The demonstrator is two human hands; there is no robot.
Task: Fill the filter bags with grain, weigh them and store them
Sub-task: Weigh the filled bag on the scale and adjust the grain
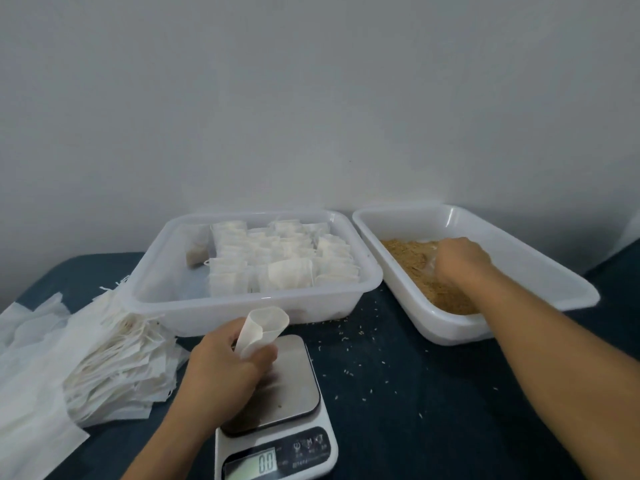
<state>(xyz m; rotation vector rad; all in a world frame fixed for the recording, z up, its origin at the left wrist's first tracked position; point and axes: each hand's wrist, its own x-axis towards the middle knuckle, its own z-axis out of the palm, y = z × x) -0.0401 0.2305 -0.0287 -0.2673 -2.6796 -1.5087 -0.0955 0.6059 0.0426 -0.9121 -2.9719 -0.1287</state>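
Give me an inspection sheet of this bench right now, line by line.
Surface: dark cloth, loose grains scattered.
Job's things: scale reads 0.0; open filter bag; grain tray; storage tray of filled bags.
Clutter: stack of empty bags left of the scale.
Grippers: left hand holds the bag above the scale; right hand is in the grain, its grasp hidden.
Cables: nothing seen.
Surroundings: plain wall.

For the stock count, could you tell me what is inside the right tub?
Brown grain and the right hand dug into it; whatever it grips is hidden.
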